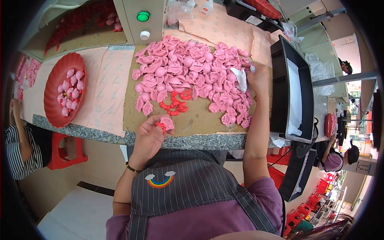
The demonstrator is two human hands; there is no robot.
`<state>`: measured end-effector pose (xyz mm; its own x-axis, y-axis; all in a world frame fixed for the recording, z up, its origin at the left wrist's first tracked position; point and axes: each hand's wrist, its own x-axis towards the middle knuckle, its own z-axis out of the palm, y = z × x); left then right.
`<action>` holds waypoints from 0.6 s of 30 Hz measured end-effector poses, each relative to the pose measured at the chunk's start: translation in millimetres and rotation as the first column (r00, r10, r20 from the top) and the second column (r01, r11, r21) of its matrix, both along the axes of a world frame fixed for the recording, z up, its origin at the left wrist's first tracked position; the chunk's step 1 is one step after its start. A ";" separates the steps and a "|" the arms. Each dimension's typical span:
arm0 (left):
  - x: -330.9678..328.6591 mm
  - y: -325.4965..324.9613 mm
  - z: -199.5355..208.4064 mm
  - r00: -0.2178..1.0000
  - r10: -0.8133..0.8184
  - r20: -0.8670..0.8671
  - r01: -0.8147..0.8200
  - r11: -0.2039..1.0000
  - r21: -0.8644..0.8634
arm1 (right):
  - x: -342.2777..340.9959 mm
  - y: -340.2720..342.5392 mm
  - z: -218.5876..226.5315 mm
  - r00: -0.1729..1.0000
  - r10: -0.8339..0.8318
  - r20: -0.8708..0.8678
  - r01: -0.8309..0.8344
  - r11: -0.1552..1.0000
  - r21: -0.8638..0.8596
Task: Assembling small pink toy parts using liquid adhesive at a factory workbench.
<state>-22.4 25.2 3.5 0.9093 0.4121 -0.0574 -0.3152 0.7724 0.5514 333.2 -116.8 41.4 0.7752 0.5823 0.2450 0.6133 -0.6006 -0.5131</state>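
Observation:
My left hand [150,138] is at the counter's near edge, pinching a small pink plastic shell piece [167,123] together with a red plastic piece [161,126]. Further right and farther out, my right hand [259,78] is closed at the edge of the pink heap, its fingers around something small with a pale purple end that I cannot make out. A crumpled white tissue [240,79] lies against the pieces beside those fingers. Many pink shell halves [184,66] are heaped across the brown board [192,124]. Loose red pieces [175,106] lie at the heap's near side.
A red scalloped tray [52,94] at left holds assembled pink-and-red pieces. A machine panel with a green button [143,16] stands behind. On the right is a black bin [293,92]. Another person's arm [22,134] shows at far left, beside a red stool [66,152].

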 end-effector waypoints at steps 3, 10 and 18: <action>-0.9 -0.5 2.1 1.000 0.001 -0.018 -0.002 1.000 -0.004 | -8.6 -2.5 9.4 0.988 -0.143 0.065 0.142 0.990 0.011; 8.5 -2.4 9.2 0.999 -0.030 -0.019 0.029 0.999 -0.044 | -69.7 -13.1 39.9 0.746 0.331 -0.578 0.174 0.741 0.649; 46.3 -19.7 14.7 0.984 -0.053 0.169 0.096 0.960 -0.261 | -161.2 2.2 20.3 0.077 0.662 -0.745 0.342 0.685 0.644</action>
<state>23.9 5.5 18.2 0.9431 0.3323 -0.0083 -0.3180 0.9092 0.2687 171.9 -114.6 61.7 0.4879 0.8376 -0.2457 -0.6390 0.1509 -0.7543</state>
